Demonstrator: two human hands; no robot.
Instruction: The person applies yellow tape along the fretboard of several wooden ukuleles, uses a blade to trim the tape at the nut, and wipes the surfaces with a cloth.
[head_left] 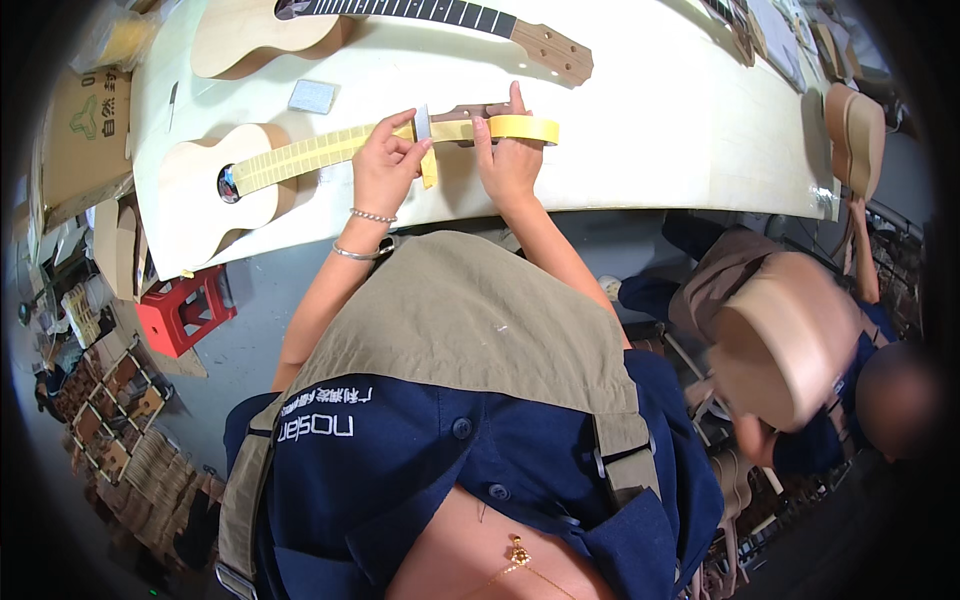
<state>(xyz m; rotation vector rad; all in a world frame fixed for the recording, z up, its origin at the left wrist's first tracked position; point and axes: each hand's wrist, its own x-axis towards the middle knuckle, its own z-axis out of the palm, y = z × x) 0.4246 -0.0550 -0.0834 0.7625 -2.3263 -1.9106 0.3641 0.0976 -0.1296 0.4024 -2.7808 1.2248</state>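
Note:
An unpainted ukulele [190, 185] lies on the white table at the left, its fretboard covered with strips of yellow masking tape [300, 162]. Over the upper end of its neck, my left hand [385, 165] pinches a narrow grey flat piece [422, 122] between thumb and fingers; its exact kind cannot be told. A short end of yellow tape hangs below that piece. My right hand [511, 172] holds a roll of yellow masking tape [532, 128] beside the headstock, one finger pointing up through or past it. A tape band stretches between the two hands. The headstock is partly hidden.
A second ukulele [270, 35] with a dark fretboard lies farther back. A grey-blue block [312, 96] rests between the instruments. A red stool [187, 312] and a cardboard box [90, 135] are at the left. At the right, a co-worker handles a wooden instrument body [785, 340].

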